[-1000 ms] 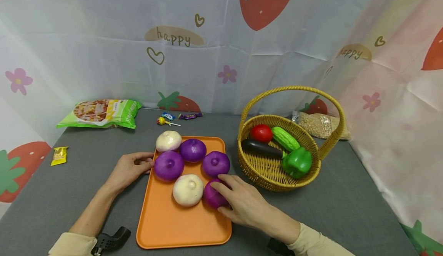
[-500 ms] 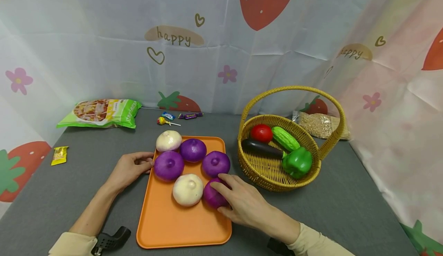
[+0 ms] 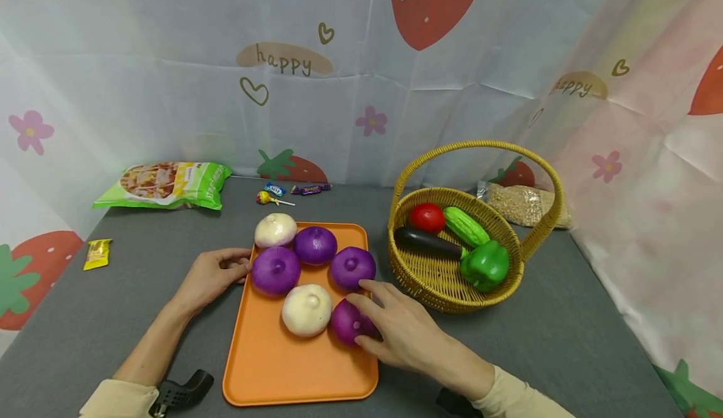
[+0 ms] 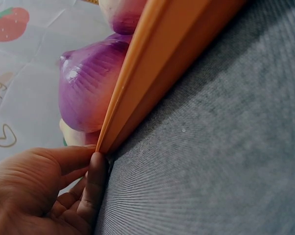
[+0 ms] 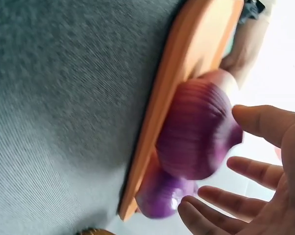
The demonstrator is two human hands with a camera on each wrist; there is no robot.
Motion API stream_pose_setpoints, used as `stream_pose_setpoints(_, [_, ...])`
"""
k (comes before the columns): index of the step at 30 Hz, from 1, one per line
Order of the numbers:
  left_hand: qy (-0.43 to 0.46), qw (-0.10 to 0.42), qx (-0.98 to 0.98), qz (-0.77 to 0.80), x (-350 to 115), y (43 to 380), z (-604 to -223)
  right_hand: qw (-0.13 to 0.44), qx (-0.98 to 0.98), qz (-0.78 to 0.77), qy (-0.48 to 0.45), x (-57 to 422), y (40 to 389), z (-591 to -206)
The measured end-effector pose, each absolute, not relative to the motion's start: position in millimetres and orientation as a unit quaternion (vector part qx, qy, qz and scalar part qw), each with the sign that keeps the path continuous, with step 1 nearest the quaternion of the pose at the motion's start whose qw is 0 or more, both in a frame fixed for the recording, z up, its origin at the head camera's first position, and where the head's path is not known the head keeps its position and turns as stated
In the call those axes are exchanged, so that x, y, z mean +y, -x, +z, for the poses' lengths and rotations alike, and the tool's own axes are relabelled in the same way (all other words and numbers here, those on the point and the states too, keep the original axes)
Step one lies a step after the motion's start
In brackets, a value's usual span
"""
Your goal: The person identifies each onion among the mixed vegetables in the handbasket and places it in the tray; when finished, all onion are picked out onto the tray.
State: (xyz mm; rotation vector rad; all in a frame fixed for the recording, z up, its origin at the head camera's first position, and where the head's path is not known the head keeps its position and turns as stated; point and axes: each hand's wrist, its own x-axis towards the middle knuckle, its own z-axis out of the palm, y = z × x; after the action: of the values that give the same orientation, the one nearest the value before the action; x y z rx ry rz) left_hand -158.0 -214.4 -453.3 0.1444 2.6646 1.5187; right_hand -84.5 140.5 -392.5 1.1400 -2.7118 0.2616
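An orange tray (image 3: 299, 374) bears several toy onions, purple ones and two whitish ones. My left hand (image 3: 213, 278) is at the tray's left rim; in the left wrist view its thumb and forefinger pinch that edge, close to a purple onion (image 4: 91, 88). Over the right rim, my right hand (image 3: 403, 330) is spread around the nearest purple onion (image 3: 349, 324). The right wrist view has its straight fingers (image 5: 248, 169) apart from that onion (image 5: 196, 132), nothing held. A whitish onion (image 3: 307, 310) sits left of it and another purple onion (image 3: 353, 268) just behind it.
Right of the tray stands a yellow wicker basket (image 3: 429, 299) with a tall handle, holding a tomato, eggplant, green pepper and cucumber-like vegetable. A green food bag (image 3: 169, 186), several sweets including a lollipop (image 3: 268, 198), and a bag of grains (image 3: 516, 204) lie along the back.
My right hand's fingers have loosened from the nearest purple onion and drawn slightly to the right, uncovering its tip. The left hand and the tray stay where they were.
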Motion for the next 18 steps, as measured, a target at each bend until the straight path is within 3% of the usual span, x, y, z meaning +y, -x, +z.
stream_pose_setpoints(18, [-0.043,0.039,0.869,0.492,-214.4,157.0,-449.4,0.194,-0.921,0.133,-0.311,166.4,86.0,-371.6])
